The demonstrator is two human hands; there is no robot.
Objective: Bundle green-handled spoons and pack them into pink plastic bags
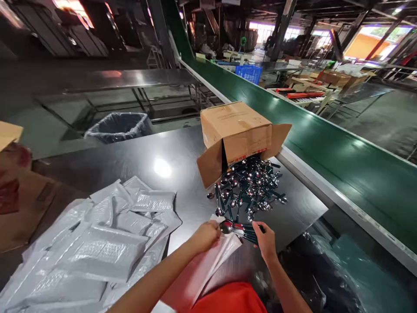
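Observation:
My right hand (266,238) grips a bundle of spoons (249,234) by their dark green handles, with the shiny bowls pointing left. Closed on the edge of a white padded mailer (215,256), my left hand (206,236) is beside those bowls. The mailer hangs down toward my body, and the spoon bowls lie at its upper edge; I cannot tell whether they are inside it. Just beyond my hands, a heap of loose spoons (247,184) spills from the mouth of a tipped cardboard box (241,121).
A large pile of white bubble mailers (97,239) covers the left of the metal table (185,174). Past the right edge runs a green conveyor belt (325,139). A lined bin (119,127) stands behind the table. Dark plastic bags (306,274) lie at lower right, and a carton (22,195) at far left.

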